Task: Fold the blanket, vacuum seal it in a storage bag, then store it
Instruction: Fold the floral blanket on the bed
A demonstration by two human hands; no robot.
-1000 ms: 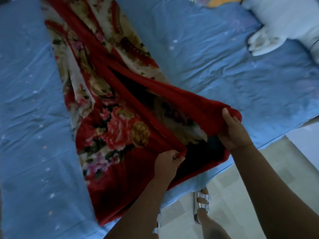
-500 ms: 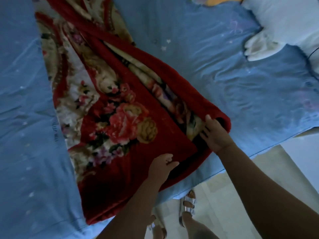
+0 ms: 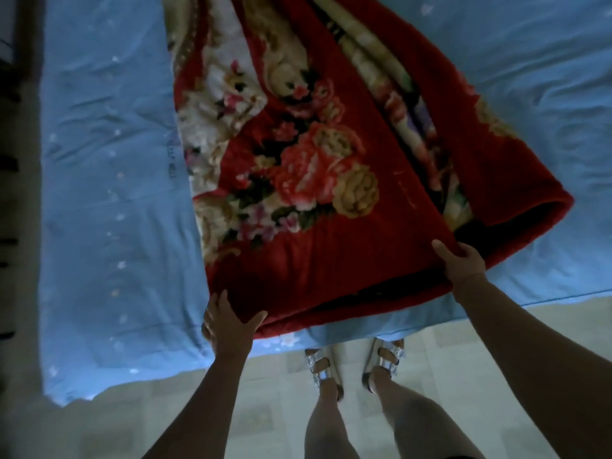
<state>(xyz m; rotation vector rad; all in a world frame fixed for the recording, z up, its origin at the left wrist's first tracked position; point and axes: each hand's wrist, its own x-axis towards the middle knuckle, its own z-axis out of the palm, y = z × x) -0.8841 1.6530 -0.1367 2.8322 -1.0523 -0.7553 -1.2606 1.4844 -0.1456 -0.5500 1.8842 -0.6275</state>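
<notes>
Red plush blanket [image 3: 318,180] with a flower print, folded lengthwise on a wrinkled blue sheet [image 3: 109,207].

Its near hem lies at the bed's six o'clock edge; the left hand [image 3: 228,323] grips the seven o'clock corner, the right hand [image 3: 463,266] pinches the upper layer at four o'clock.

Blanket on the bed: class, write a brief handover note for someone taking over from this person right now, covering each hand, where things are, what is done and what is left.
Left hand: holds the near left corner of the blanket.
Right hand: grips the near right corner.
Blanket lies lengthwise on the blue sheet, folded over itself, right fold gaping.
Done: first long fold.
Left: finish folding, bag, vacuum seal, store. No bag in view.
</notes>
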